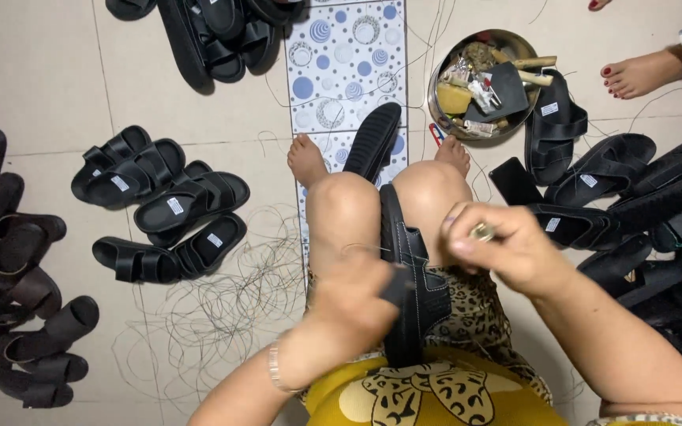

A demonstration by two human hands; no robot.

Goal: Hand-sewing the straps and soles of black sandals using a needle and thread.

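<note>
My left hand (357, 304) clenches the black sandal (408, 276) lying lengthwise between my knees, toe pointing away, while my right hand (507, 248) pinches a small metal piece (481, 232).

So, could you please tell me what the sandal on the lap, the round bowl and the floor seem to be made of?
The sandal looks like black rubber or foam with a matte, textured strap, though leather-look plastic is possible. The bowl appears to be metal, going by its shiny silvery rim. The floor looks like glazed ceramic tile: smooth, pale, with grout lines.
</note>
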